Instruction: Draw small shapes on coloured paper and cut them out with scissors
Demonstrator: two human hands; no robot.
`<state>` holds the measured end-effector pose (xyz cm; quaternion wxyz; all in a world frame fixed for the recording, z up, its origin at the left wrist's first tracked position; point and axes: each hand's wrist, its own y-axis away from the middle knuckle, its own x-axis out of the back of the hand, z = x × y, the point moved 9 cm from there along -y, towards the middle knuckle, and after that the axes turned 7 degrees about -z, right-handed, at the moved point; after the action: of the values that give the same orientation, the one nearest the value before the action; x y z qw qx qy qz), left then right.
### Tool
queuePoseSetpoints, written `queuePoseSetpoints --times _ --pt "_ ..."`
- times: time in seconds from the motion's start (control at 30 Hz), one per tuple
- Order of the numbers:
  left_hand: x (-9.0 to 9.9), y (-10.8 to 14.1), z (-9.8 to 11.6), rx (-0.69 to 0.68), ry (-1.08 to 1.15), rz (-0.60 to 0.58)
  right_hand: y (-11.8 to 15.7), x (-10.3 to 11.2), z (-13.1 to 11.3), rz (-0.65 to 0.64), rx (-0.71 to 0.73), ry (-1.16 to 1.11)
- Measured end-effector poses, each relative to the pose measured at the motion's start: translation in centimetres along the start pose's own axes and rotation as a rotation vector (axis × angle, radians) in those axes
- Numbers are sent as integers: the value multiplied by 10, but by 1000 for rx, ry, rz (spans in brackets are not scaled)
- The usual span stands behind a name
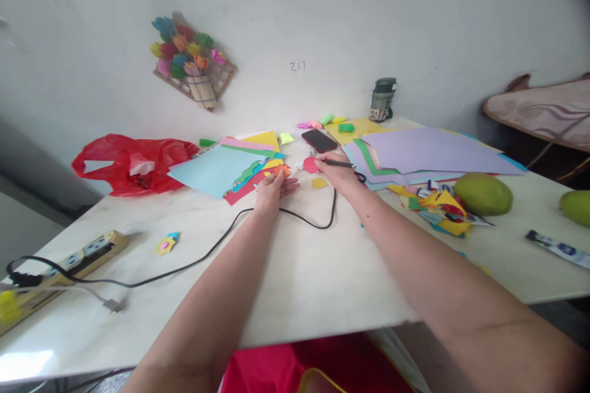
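My left hand (273, 191) is above the table with its thumb up against a small orange paper cutout (283, 170), seemingly pinched; the other fingers stretch to the right. In my right hand (340, 177) lies a slim black pen (338, 163), pointing left. A round pinkish-red paper disc (310, 164) is at that hand's fingertips; whether the fingers also grip it I cannot tell. Just below sits a yellow paper oval (318, 183). Small white scraps (298, 164) lie between the hands. A dark loop (360, 177), perhaps a scissors handle, shows behind my right wrist.
Coloured sheets lie left (216, 169) and right (428, 150), near a phone (319, 140). A black cable (207, 258) crosses to a power strip (78, 261). Also here: a red bag (115, 163), bottle (382, 100), paper scraps (445, 212), green mango (483, 193), tube (560, 250) and yellow cutout (166, 245).
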<state>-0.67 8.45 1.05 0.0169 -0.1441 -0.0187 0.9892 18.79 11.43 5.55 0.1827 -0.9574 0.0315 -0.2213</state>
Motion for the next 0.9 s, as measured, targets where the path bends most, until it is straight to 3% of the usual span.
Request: queuePoseSetpoints --times 0.13,0.53,0.73,0.9 --pt "-1 -1 -1 2 -16 -9 -3 17 1 64 0 129" --pt "-4 1 -2 20 -56 -46 0 0 -3 -198 -71 489" --pt "-7 3 -2 46 -86 -66 -2 4 -2 -131 -47 625" --pt "-8 2 -3 53 -77 -85 2 17 -9 -23 -16 467"
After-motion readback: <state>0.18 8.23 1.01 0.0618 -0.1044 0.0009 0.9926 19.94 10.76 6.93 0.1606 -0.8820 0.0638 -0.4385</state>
